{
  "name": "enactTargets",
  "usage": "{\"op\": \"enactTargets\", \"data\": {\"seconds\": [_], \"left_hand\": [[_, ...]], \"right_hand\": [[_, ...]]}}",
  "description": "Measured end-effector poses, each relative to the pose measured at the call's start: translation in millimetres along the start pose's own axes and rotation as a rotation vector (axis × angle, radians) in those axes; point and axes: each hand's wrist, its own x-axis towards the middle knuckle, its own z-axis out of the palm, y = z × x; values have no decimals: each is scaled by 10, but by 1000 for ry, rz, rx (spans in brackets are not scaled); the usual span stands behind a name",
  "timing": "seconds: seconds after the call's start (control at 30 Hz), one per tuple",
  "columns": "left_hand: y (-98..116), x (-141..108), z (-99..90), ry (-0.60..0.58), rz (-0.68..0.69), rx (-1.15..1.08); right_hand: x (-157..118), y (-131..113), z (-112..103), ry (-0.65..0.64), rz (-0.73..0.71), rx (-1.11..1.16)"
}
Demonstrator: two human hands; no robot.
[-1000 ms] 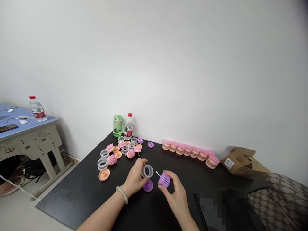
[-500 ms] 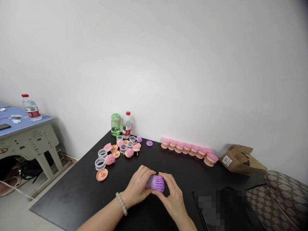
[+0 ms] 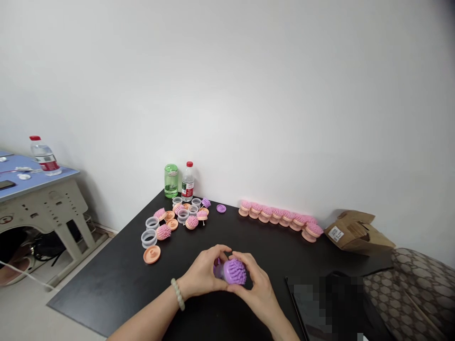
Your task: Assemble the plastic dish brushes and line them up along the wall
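Observation:
Both hands meet around a purple bristle brush (image 3: 236, 272) just above the front of the black table (image 3: 117, 293). Its soft bristles point to the right. My left hand (image 3: 204, 273), with a beaded bracelet at the wrist, closes on the brush's clear and purple base end, partly hidden by the fingers. My right hand (image 3: 258, 279) curls thumb and fingers around the bristled head. Left of them lie pink bristle heads (image 3: 164, 232), clear rings (image 3: 149, 238) and orange discs (image 3: 152, 254).
A row of assembled pink brushes (image 3: 275, 215) stands along the wall. Behind the loose parts are a green bottle (image 3: 171, 181) and a red-capped water bottle (image 3: 187, 182). An open cardboard box (image 3: 357, 232) and patterned fabric (image 3: 423, 279) lie right; a purple disc (image 3: 221, 208) lies behind.
The brush has turned a little and its head has shifted slightly right. Both hands still hold it, and the left hand's fingers have arched higher. The view has tilted slightly.

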Motion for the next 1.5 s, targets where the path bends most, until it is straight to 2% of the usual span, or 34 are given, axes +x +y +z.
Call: {"op": "enactTargets", "data": {"seconds": [0.07, 0.17, 0.23, 0.4, 0.5, 0.63, 0.83, 0.97, 1.13, 1.33, 1.5], "left_hand": [[2, -12, 25, 12, 52, 51], [-9, -34, 115, 113, 224, 277], [-21, -41, 170, 157, 278, 364], [-18, -28, 157, 219, 144, 347], [6, -27, 106, 214, 96, 336], [23, -37, 97, 179, 111, 355], [10, -40, 120, 187, 80, 369], [-1, -34, 113, 178, 107, 377], [-14, -28, 123, 184, 104, 401], [-46, -24, 134, 193, 187, 432], [-68, -5, 71, 224, 110, 431]], "right_hand": [[0, -1, 20, -2, 113, -27], [-14, 22, 121, 87, 290, -128], [-28, 35, 186, 133, 335, -147], [-60, 33, 187, 57, 215, -11], [-60, 69, 135, 29, 219, 20], [-50, 134, 96, 60, 332, -90], [-58, 113, 93, 45, 220, -4], [-59, 112, 95, 46, 301, -42], [-40, 88, 92, 69, 208, 22], [-60, 144, 128, 104, 281, -28], [-46, 106, 148, 95, 189, 84]]}}
